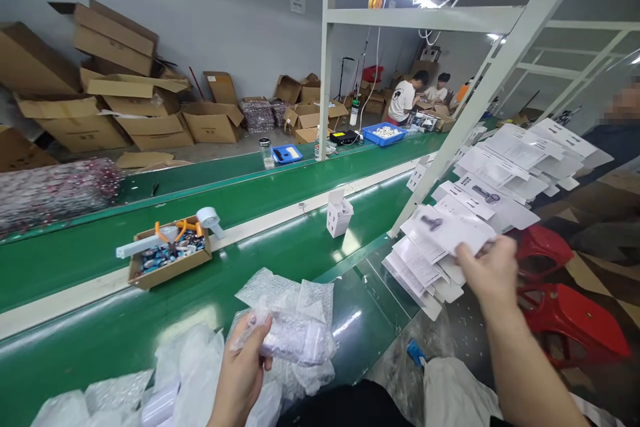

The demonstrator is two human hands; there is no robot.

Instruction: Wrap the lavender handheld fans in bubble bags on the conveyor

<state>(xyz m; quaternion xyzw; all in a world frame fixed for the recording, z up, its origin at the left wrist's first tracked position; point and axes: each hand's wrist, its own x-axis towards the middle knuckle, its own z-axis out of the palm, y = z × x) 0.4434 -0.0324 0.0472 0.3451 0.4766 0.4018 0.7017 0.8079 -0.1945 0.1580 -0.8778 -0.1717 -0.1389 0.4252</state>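
Two bare hands were working, well apart. Left forearm rose from the bottom edge; left hand (250,347) was curled around a bubble-wrapped item (300,340), thumb on top, fingers under, gripping it at its left end. The item was held just above the near edge of the green worktop (280,250), lying roughly level, contents blurred by the wrap. Right forearm angled up and inward from the lower right; right hand (493,270) pinched the near edge of a flat white carton (443,230) between thumb and fingers, knuckles up. That carton lay on a fanned stack of similar ones. One open carton (339,217) stood upright farther along the worktop.
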